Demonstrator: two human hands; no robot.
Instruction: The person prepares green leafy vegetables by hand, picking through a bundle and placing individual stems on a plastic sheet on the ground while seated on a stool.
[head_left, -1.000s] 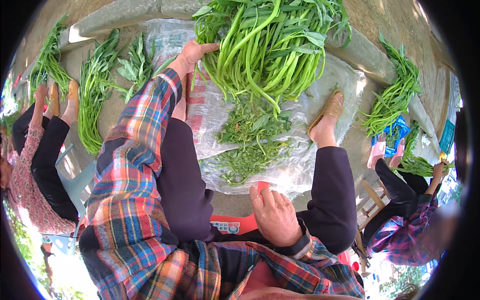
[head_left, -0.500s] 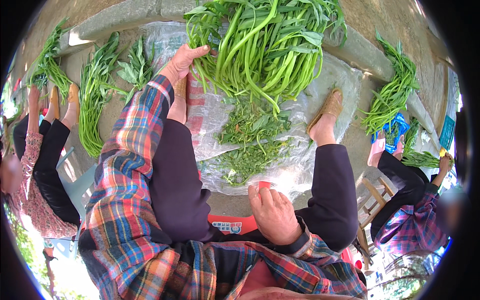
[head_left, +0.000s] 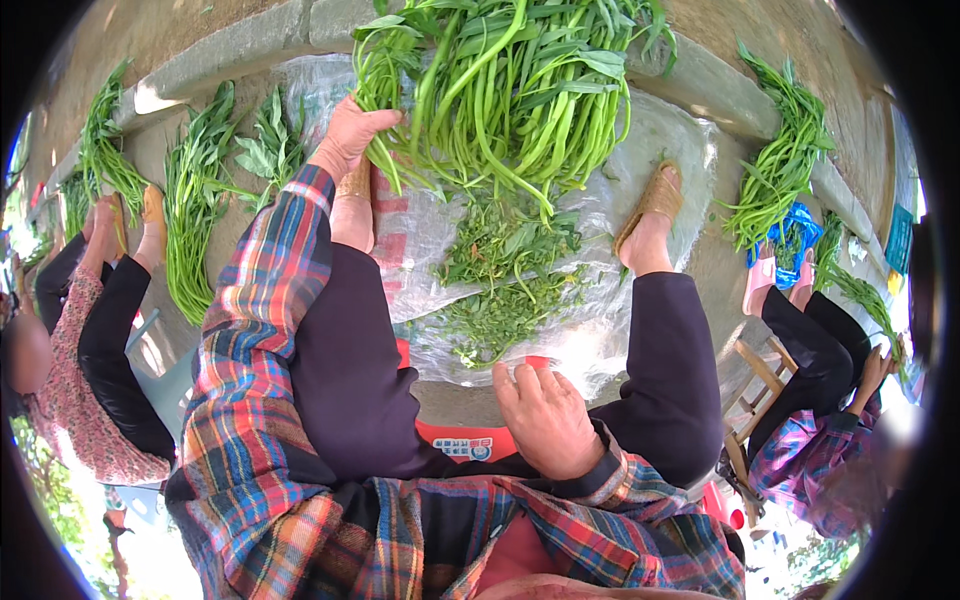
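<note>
My left hand is closed on long-stemmed leafy greens at the left side of a big bunch. The bunch lies at the top of a clear plastic sheet, between my sandalled feet. Nearer me on that sheet is a loose heap of smaller leaves. Low in the middle, my right hand has curled fingers, with a bit of red behind the fingertips; I cannot make out what, if anything, they hold. A red plastic object shows under my legs.
Piles of greens lie at the left and right, along a concrete kerb. A seated person is at the left. Another at the right, near a blue plastic bag and wooden chair, holds greens.
My left hand and the bunch have shifted leftward in view, the hand slightly lower. The person at the right now holds stems hanging more upright. My right hand has barely moved.
</note>
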